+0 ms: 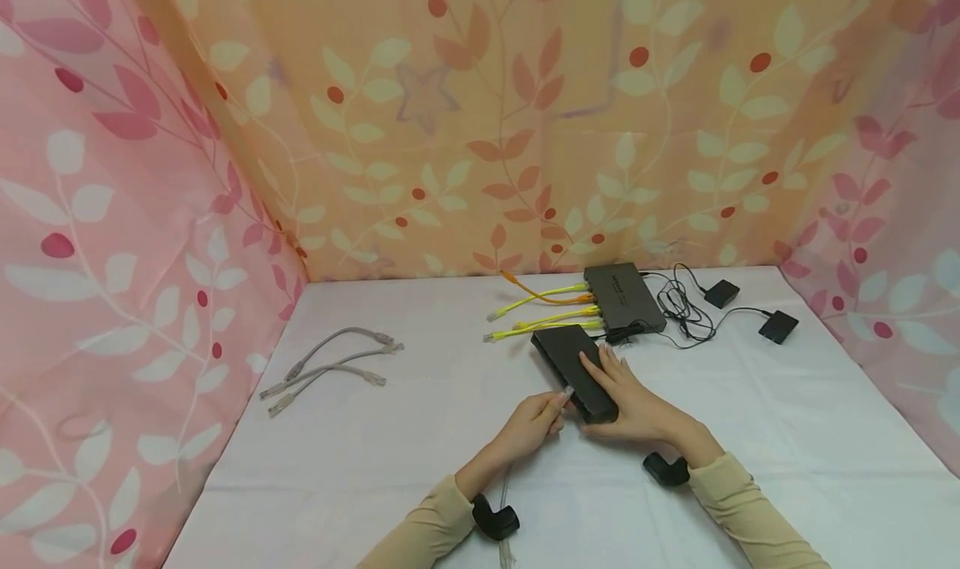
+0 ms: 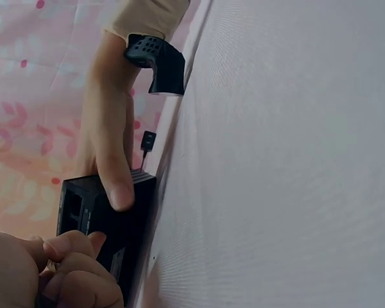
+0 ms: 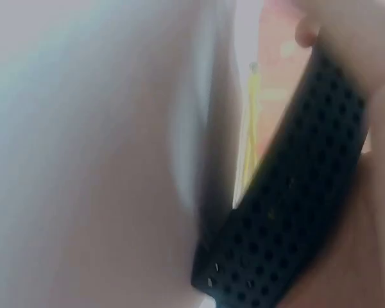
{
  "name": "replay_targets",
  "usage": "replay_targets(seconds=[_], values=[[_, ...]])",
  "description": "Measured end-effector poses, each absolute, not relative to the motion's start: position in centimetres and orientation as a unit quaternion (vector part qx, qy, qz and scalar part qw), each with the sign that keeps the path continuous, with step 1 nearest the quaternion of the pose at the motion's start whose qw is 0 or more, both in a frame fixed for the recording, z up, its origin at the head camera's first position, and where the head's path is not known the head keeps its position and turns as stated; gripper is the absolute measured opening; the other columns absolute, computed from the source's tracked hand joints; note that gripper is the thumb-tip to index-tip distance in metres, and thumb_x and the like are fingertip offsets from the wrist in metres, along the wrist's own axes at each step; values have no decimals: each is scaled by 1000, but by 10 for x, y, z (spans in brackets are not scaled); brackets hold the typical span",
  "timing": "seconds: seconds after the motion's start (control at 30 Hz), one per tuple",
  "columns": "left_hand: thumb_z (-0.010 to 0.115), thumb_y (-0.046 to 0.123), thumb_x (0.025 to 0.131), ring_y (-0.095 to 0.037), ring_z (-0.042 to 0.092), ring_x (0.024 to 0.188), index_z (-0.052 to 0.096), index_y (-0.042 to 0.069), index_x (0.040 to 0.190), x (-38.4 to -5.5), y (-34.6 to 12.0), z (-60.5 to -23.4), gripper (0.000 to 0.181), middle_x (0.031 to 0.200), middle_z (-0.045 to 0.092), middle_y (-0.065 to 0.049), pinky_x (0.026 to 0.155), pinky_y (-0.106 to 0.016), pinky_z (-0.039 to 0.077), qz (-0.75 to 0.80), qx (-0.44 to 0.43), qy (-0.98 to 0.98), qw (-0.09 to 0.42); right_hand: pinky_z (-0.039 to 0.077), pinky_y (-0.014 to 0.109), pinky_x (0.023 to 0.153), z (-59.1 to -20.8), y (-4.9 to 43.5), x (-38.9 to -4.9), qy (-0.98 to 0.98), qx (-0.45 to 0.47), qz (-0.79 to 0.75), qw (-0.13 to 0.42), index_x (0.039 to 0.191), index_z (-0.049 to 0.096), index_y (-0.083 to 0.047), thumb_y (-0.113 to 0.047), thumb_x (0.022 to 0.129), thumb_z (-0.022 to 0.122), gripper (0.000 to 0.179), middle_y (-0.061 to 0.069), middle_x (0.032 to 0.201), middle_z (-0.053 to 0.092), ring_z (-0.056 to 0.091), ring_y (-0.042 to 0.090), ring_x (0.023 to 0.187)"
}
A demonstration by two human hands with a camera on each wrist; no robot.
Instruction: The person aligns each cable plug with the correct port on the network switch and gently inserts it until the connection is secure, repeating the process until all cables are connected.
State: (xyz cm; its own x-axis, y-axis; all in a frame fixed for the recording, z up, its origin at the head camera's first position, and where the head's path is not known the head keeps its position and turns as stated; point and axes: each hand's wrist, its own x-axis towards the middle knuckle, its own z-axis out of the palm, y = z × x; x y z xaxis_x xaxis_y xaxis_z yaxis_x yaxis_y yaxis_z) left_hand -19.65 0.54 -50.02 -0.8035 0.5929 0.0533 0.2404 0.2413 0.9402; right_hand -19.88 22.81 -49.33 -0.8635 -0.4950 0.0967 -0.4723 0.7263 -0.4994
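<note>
A black network switch (image 1: 573, 369) is tilted up off the white table, its port side facing left. My right hand (image 1: 633, 406) grips its near end, fingers spread over the top and thumb on the underside, as the left wrist view shows. My left hand (image 1: 528, 423) pinches the clear plug (image 1: 568, 391) of a grey network cable (image 1: 506, 490) at the port side. Whether the plug is in a port I cannot tell; in the left wrist view the fingers (image 2: 77, 273) hide it. The cable hangs below the left wrist. A dark perforated surface (image 3: 289, 186) fills much of the blurred right wrist view.
Several grey network cables (image 1: 330, 369) lie at the left. Behind the held switch stands another switch (image 1: 624, 298) with yellow cables (image 1: 540, 323) and an orange cable (image 1: 543, 294) plugged in. Black power leads (image 1: 682, 306) run to two adapters (image 1: 778, 327) at right. Patterned curtains (image 1: 480, 136) enclose the table.
</note>
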Motion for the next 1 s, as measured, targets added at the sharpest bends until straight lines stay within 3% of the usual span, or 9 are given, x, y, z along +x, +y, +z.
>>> replay_targets(seconds=[0.23, 0.63, 0.77, 1.0], values=[[32, 32, 102, -3, 32, 47, 61, -1, 104, -196, 8, -497, 43, 56, 41, 7, 49, -17, 29, 551, 277, 771, 161, 12, 65, 104, -492, 222, -200, 911, -306, -275, -32, 149, 19, -13, -41, 74, 76, 98, 27, 151, 9, 9, 49, 136], [35, 25, 102, -5, 32, 44, 64, -1, 103, -194, 7, -492, 39, 54, 43, -3, 46, -18, 28, 532, 274, 778, 194, 12, 65, 104, -494, 223, -201, 910, -314, -270, -34, 148, 20, -10, -38, 74, 77, 97, 29, 150, 7, 10, 51, 135], [36, 27, 101, -5, 32, 43, 66, 4, 100, -193, 4, -490, 38, 51, 41, 1, 46, -18, 27, 520, 268, 785, 204, 12, 64, 105, -494, 223, -201, 910, -310, -273, -24, 149, 18, -11, -33, 75, 77, 97, 28, 151, 6, 9, 49, 137], [37, 35, 100, -6, 34, 42, 66, 1, 95, -192, 3, -488, 45, 50, 43, 4, 42, -20, 28, 538, 267, 750, 278, 11, 63, 106, -493, 224, -201, 911, -302, -282, -11, 149, 18, -13, -25, 73, 76, 96, 27, 151, 6, 8, 45, 138]])
